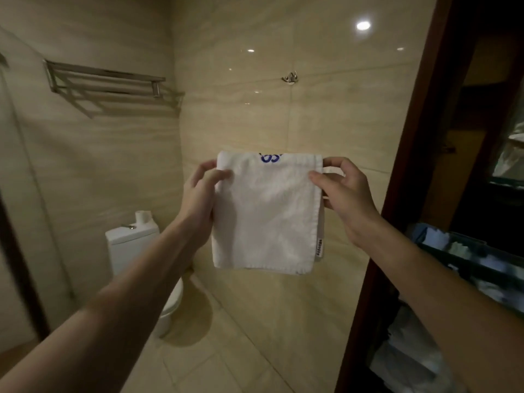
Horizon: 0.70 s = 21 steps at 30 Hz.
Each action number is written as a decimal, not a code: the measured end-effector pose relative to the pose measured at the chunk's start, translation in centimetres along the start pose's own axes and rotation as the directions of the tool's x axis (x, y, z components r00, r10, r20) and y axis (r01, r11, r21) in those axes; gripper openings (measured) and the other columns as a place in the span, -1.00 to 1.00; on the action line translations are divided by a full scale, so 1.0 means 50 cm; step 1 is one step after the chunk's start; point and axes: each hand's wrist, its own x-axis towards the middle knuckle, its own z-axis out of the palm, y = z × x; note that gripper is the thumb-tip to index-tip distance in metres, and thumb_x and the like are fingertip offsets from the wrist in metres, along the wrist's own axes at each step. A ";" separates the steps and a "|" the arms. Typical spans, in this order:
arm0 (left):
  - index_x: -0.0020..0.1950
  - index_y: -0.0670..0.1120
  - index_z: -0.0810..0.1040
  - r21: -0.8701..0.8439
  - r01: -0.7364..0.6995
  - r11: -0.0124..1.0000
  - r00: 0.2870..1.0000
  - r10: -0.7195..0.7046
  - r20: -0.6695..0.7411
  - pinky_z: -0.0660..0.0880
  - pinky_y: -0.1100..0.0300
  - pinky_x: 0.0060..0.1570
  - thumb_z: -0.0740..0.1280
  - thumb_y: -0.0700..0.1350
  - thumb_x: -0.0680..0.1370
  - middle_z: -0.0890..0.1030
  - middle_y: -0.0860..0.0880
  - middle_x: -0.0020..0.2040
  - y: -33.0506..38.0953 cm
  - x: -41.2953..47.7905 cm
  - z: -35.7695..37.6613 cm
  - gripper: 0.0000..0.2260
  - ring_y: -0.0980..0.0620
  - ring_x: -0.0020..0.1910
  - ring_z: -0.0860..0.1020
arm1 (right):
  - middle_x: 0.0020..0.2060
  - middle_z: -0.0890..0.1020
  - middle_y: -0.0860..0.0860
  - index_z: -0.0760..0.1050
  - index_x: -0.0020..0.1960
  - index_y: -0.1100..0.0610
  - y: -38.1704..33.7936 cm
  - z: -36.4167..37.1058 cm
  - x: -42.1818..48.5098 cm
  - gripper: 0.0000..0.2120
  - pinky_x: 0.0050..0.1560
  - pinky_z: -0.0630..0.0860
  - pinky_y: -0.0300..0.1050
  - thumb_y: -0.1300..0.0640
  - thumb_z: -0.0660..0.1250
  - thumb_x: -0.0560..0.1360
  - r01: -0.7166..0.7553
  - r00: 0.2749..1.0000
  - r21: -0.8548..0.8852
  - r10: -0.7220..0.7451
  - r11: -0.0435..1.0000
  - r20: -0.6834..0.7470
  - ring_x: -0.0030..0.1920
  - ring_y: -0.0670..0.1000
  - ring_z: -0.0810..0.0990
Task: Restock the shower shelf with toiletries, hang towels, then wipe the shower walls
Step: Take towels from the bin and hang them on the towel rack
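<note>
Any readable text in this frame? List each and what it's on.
Blue print at the top fold of the white towel: cut off by the fold, maybe "8S", not sure.
Side tag on the towel's right edge: dark vertical print, too blurred to read.
No other text visible.

The floor (198,370) is made of shiny beige tiles. A white toilet (130,245) stands on it by the wall. A white paper roll (143,217) sits on top of the toilet's tank. A silver metal rack shelf (107,86) is fixed high on the wall.
</note>
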 end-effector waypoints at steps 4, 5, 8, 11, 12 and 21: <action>0.02 0.04 0.66 -0.006 -0.019 1.000 1.000 0.019 0.010 0.57 -0.04 0.04 0.39 -0.14 0.51 0.71 -0.10 0.01 -0.019 0.164 0.029 -0.86 -0.08 -0.02 0.63 | -0.13 0.75 0.02 0.51 0.15 0.07 0.040 0.032 0.153 -0.78 -0.05 0.68 0.01 0.17 0.44 0.52 0.004 1.000 -0.005 -0.004 1.000 0.009 -0.17 0.00 0.74; 0.00 0.07 0.67 0.004 -0.036 0.999 0.999 0.036 0.015 0.57 -0.05 0.06 0.40 -0.14 0.51 0.71 -0.07 -0.01 -0.021 0.204 0.031 -0.86 -0.08 -0.01 0.64 | -0.14 0.75 0.01 0.51 0.15 0.07 0.048 0.041 0.190 -0.77 -0.07 0.68 0.00 0.17 0.44 0.53 0.007 1.000 -0.004 -0.007 1.000 0.010 -0.18 -0.01 0.74; 0.05 0.10 0.68 0.059 -0.091 0.994 0.993 0.086 0.074 0.59 -0.09 0.08 0.41 -0.10 0.51 0.70 -0.08 0.08 -0.018 0.301 0.022 -0.84 -0.13 0.09 0.65 | -0.16 0.75 -0.02 0.51 0.15 0.05 0.072 0.072 0.281 -0.77 -0.14 0.69 -0.09 0.17 0.44 0.53 0.020 1.000 0.015 -0.020 1.000 0.015 -0.20 -0.04 0.74; 0.09 0.09 0.68 0.102 -0.111 0.989 0.990 0.101 0.094 0.61 -0.06 0.07 0.42 -0.10 0.52 0.69 -0.09 0.12 -0.016 0.390 0.000 -0.82 -0.13 0.11 0.64 | -0.14 0.74 -0.03 0.51 0.17 0.03 0.102 0.120 0.371 -0.74 -0.16 0.69 -0.09 0.18 0.44 0.52 0.028 0.999 0.046 -0.029 0.999 0.033 -0.20 -0.06 0.73; 0.10 0.07 0.68 0.111 -0.119 0.987 0.989 0.108 0.097 0.62 -0.02 0.01 0.42 -0.11 0.52 0.69 -0.09 0.10 -0.015 0.414 -0.008 -0.81 -0.12 0.07 0.64 | -0.13 0.74 -0.03 0.51 0.18 0.03 0.111 0.139 0.398 -0.74 -0.16 0.69 -0.09 0.19 0.44 0.52 0.028 0.999 0.058 -0.030 0.998 0.044 -0.21 -0.06 0.73; 0.26 0.01 0.61 0.178 -0.190 0.965 0.979 0.200 -0.035 0.47 0.04 -0.03 0.45 -0.13 0.49 0.68 -0.08 0.06 -0.008 0.627 -0.098 -0.67 -0.08 0.01 0.59 | -0.07 0.73 -0.01 0.49 0.22 -0.01 0.200 0.334 0.639 -0.65 0.01 0.69 0.04 0.20 0.44 0.49 0.071 0.967 0.200 -0.117 0.977 0.227 -0.09 0.00 0.73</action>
